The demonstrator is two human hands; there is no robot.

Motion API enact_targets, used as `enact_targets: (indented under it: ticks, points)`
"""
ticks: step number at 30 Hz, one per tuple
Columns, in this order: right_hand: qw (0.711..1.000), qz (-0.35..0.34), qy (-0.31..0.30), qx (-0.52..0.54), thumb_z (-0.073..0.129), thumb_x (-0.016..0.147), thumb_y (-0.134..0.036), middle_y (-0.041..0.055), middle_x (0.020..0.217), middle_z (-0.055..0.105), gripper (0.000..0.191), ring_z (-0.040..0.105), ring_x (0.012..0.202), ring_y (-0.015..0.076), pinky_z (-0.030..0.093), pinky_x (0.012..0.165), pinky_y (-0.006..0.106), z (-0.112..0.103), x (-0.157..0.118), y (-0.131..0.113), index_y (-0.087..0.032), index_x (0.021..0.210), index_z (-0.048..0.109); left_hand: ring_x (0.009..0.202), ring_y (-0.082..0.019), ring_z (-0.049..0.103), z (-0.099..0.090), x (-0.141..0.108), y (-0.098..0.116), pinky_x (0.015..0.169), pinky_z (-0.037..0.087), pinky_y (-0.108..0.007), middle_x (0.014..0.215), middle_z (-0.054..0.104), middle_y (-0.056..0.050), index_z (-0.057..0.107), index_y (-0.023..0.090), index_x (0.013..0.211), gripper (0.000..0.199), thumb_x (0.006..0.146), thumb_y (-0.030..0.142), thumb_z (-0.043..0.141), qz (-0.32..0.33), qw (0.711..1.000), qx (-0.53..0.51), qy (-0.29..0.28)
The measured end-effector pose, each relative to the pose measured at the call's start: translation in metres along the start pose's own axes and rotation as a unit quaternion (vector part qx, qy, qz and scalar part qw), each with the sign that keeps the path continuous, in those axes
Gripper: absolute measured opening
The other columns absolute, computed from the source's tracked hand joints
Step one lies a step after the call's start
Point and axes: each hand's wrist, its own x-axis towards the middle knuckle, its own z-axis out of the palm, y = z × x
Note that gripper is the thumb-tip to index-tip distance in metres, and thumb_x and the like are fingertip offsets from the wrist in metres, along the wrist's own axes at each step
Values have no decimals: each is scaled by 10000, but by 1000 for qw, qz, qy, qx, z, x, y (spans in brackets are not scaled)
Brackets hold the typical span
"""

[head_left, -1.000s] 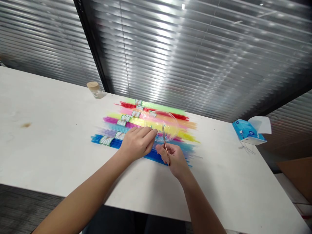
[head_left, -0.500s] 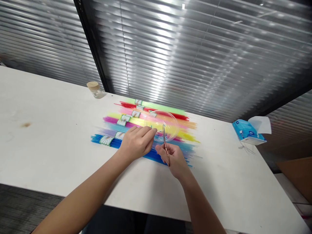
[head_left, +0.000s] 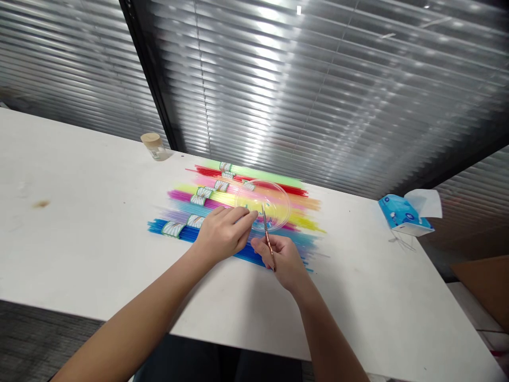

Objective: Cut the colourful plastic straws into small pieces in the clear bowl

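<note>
Both hands work over a round clear plastic bowl [head_left: 287, 204], which stands on the coloured straws and has small blue bits inside. My left hand [head_left: 225, 232] is closed in a pinch above the near-left rim; the thin straw in its fingertips is almost wholly hidden. In my right hand [head_left: 283, 261] is a pair of scissors [head_left: 265, 222] with copper-coloured handles, my thumb and fingers round the grips. Its blades point up over the bowl, close to the left fingertips and looking nearly closed. Dark blue straws [head_left: 254, 255] lie under and beside both hands.
Bundles of straws in many colours, such as red straws [head_left: 207, 171] and purple straws [head_left: 178, 196], lie side by side with paper bands. A lidded jar [head_left: 155, 146] stands at the back left, a blue tissue box [head_left: 403, 215] at the right. Window blinds [head_left: 254, 79] rise behind the white table [head_left: 99, 212].
The scissors have swung slightly left, their blades now closer together. The pale straw end that stuck out from my left fingertips no longer shows. My left hand has hardly moved.
</note>
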Motion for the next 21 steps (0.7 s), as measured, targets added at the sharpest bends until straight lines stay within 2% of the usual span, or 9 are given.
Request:
enact_targets:
  ticks: [12,21]
  points:
    - [1000,-5,2,-2,697,800,-641,-47,545,354,526,274,532,103,198,478,255,2,0,-2,-194,633,474,643,-115,616,1,-1,0,553,401,-274,854,712,-4,640,179,1032,183,907,142,513,3,1000,0,-1]
    - [1000,5,11,-5,700,777,-673,-48,544,361,522,272,529,106,198,482,261,1,-1,-2,-193,670,529,639,-117,613,1,0,-1,551,393,-278,848,711,1,637,182,1023,180,892,133,524,4,1000,3,0]
